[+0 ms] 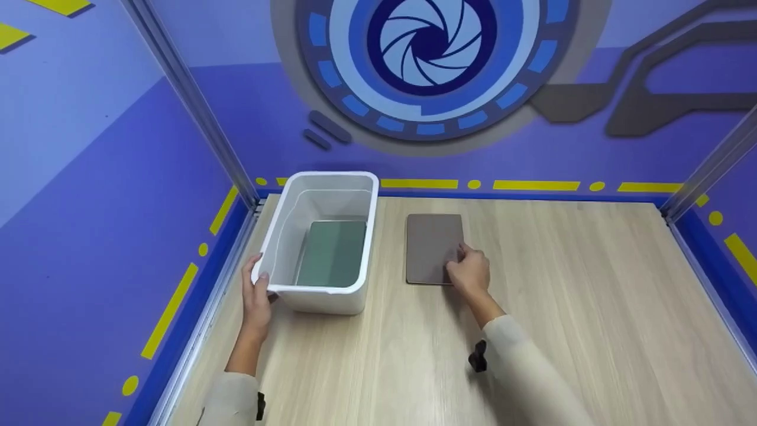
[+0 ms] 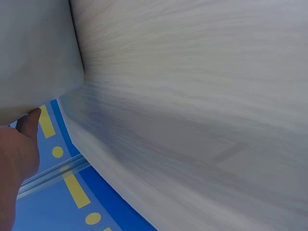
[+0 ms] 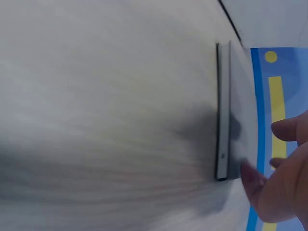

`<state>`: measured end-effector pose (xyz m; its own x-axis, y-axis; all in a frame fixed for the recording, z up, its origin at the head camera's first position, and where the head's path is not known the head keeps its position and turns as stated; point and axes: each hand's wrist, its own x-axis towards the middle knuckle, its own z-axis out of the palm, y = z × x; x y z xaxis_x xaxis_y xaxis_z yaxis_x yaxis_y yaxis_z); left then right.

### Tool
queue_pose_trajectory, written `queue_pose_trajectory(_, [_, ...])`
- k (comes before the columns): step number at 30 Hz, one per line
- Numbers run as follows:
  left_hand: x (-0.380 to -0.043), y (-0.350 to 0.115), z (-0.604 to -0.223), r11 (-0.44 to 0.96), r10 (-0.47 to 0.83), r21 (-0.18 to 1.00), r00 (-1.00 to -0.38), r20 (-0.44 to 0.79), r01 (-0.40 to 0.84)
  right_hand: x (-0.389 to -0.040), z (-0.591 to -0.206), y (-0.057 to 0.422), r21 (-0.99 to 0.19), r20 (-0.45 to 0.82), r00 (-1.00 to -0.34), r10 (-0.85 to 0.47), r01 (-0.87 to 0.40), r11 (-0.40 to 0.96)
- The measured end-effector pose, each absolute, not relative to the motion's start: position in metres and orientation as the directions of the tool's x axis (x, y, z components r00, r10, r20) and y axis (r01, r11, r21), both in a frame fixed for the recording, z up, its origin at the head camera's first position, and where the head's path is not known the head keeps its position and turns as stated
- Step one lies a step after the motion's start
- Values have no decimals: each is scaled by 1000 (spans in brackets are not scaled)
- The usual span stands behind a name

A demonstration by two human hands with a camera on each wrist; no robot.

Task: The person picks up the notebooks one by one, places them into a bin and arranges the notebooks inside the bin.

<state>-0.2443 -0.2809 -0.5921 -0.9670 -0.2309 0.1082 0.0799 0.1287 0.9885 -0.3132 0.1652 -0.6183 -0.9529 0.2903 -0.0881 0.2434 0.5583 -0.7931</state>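
A white plastic bin (image 1: 331, 302) stands on the left of the table. My left hand (image 1: 256, 299) grips its near left corner, fingers along the outer side and thumb at the rim; in the left wrist view the hand (image 2: 19, 154) appears beside the bin's wall (image 2: 38, 53). Inside the bin lies a dark green notebook (image 1: 334, 254). To the right of the bin, a brown notebook (image 1: 432, 245) lies flat. My right hand (image 1: 471, 269) is over its right edge, thumb toward the cover. The right wrist view has thumb and fingers apart above the brown notebook's edge (image 3: 224, 115).
The wooden table (image 1: 568, 284) is bordered by blue printed panels at the back (image 1: 236, 112) and both sides. A metal post (image 1: 207, 112) rises at the back left corner, close behind the bin. Both sleeves carry small dark wrist mounts.
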Motion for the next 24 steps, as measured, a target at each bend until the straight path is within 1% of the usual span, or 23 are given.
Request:
queue_pose_trajectory(5, [-246,-281,-591,138,-223,986,-968,118,88,-309,-627,172,-735,-119,-946,300,287,614])
queue_pose_trajectory(12, [-244,-281,-593,147,-227,985,-966,125,93,-302,-627,163,-663,-131,-956,263,282,694])
queue_pose_trajectory(19, [-245,-280,-593,149,-227,983,-964,135,103,-299,-620,150,-536,-153,-961,229,275,798])
queue_pose_trajectory(24, [-245,-280,-594,159,-234,982,-962,141,105,-301,-615,151,-525,-214,-950,226,307,794])
